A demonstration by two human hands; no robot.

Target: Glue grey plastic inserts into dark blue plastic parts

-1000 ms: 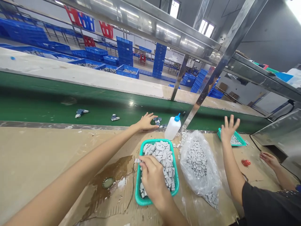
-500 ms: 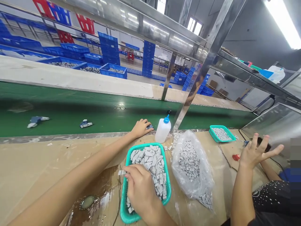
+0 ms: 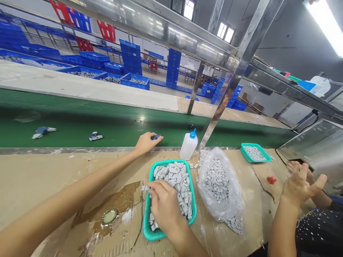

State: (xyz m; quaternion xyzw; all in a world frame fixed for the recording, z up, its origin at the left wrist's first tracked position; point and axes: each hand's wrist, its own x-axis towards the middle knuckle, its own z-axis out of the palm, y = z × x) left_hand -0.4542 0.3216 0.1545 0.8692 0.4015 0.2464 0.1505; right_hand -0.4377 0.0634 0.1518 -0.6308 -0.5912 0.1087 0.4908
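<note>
My left hand [image 3: 144, 144] is at the near edge of the green conveyor belt [image 3: 120, 137], its fingers closed on a small dark blue plastic part [image 3: 155, 137]. My right hand [image 3: 166, 207] is over the near-left part of a green basket [image 3: 153, 171]. Between its thumb and fingers it pinches a small flat grey piece [image 3: 145, 188], which sticks out past the basket's left rim. Many similar loose grey pieces [image 3: 174, 175] fill the basket. Farther left on the belt lie two blue-and-white parts, a nearer one [image 3: 95, 136] and a farther one [image 3: 43, 132].
A white squeeze bottle [image 3: 188, 147] with a blue cap stands behind the basket. Right of it lies a clear bag [image 3: 222, 189] of grey pieces. A second green basket [image 3: 255, 153] and a red object [image 3: 271, 180] are near a co-worker's hands [image 3: 300, 184]. A metal post [image 3: 227, 92] slants upward.
My left hand has slid left along the belt edge with the blue part. My right hand still pinches the grey piece by the basket. The co-worker's raised hand has moved lower and right.
</note>
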